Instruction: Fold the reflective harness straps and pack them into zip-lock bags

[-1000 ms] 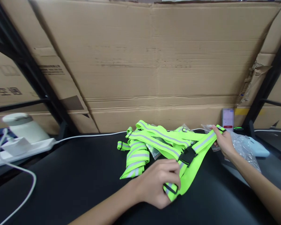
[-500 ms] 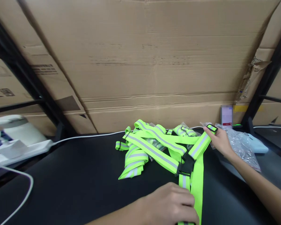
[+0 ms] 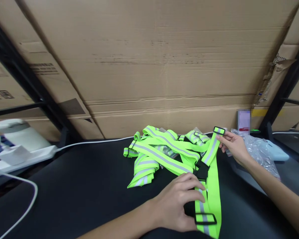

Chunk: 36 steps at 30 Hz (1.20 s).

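Observation:
A neon-green reflective strap harness [image 3: 159, 156] with grey stripes lies tangled on the black table. My right hand [image 3: 235, 146] pinches one strap end just beside its black slider buckle [image 3: 219, 130], lifting that strap upright. Nearer to me, my left hand [image 3: 180, 200] rests over another strap, its fingers apart and curved. Its fingertips lie on the webbing, and its thumb is close to a second slider buckle [image 3: 205, 218]. Between the hands sits a black joining piece [image 3: 201, 171] where the straps meet, partly covered by them.
Behind stands a cardboard wall [image 3: 151, 66] between black metal posts. Clear plastic bags [image 3: 259, 152] and a light blue object [image 3: 276, 151] lie at the right. At the left are a white power strip [image 3: 35, 156], a white bottle [image 3: 25, 132] and a cable [image 3: 35, 196].
My left hand has moved up along the strap and loosened its fingers, uncovering the lower slider buckle. My right hand has raised its strap end slightly and tilted it left.

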Motion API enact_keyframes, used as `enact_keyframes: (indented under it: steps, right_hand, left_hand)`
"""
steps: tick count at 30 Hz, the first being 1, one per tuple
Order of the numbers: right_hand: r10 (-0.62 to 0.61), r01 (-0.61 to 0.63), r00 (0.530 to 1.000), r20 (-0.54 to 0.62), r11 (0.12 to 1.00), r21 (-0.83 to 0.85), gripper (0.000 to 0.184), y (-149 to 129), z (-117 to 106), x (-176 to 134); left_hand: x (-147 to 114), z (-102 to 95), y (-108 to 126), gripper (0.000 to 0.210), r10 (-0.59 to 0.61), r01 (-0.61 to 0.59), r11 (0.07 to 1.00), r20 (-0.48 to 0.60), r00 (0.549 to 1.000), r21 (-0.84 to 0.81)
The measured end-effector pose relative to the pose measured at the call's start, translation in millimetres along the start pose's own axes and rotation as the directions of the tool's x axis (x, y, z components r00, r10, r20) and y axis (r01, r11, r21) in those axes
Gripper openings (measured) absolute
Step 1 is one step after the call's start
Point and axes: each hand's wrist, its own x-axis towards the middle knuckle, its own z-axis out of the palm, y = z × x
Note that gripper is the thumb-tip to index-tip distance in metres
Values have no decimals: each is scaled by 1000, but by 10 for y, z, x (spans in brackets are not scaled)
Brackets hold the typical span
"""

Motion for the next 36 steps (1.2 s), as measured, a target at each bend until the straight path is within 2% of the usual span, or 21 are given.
enact_keyframes:
  steps: [3, 6, 9, 12, 14, 16, 19, 22, 25, 28, 32, 36]
  right_hand:
    - [-15, 16, 1000, -15, 999, 37, 46, -35, 34, -31]
    - [-35, 37, 999, -31, 997, 69, 45, -66, 58, -54]
    - [-53, 56, 998, -41, 995, 85, 45, -83, 66, -61]
    - [-62, 66, 997, -55, 994, 88, 44, -75, 54, -46]
    - [-64, 70, 995, -74, 994, 85, 45, -58, 33, -25]
    - [-66, 75, 993, -102, 994, 80, 45, -38, -1, 3]
    - [-73, 84, 987, -144, 994, 73, 46, -16, -59, 47]
    - [-80, 90, 983, -163, 994, 59, 45, 0, -108, 84]
    - [-87, 96, 981, -172, 994, 43, 44, 25, -137, 112]
    - [-95, 101, 981, -171, 995, 26, 45, 66, -153, 130]
    - [-104, 105, 982, -157, 994, -3, 44, 113, -162, 138]
    - [-125, 121, 987, -106, 992, -41, 47, 112, -127, 121]
  left_hand:
    - [25, -34, 25, 22, 35, -34, 998, 26, 999, -49]
    - [37, -68, 61, 31, 32, -21, 987, 61, 998, -160]
    - [37, -100, 100, 38, -104, 115, 962, 59, 993, -246]
    - [45, -122, 144, 33, -290, 267, 910, -26, 957, -316]
    - [61, -119, 177, 26, -363, 297, 860, -88, 928, -414]
    - [80, -101, 206, 18, -370, 265, 815, -111, 922, -515]
    - [89, -61, 228, 11, -238, 132, 845, -142, 961, -519]
    - [67, -53, 244, 19, 26, -80, 951, -184, 983, -297]
    - [50, -106, 287, 33, 200, -206, 977, -103, 974, -49]
    - [70, -166, 350, 42, 308, -307, 950, 5, 951, 62]
    - [88, -146, 385, 42, 352, -358, 930, 79, 933, 81]
    - [53, -66, 336, 41, 256, -258, 966, 120, 959, 4]
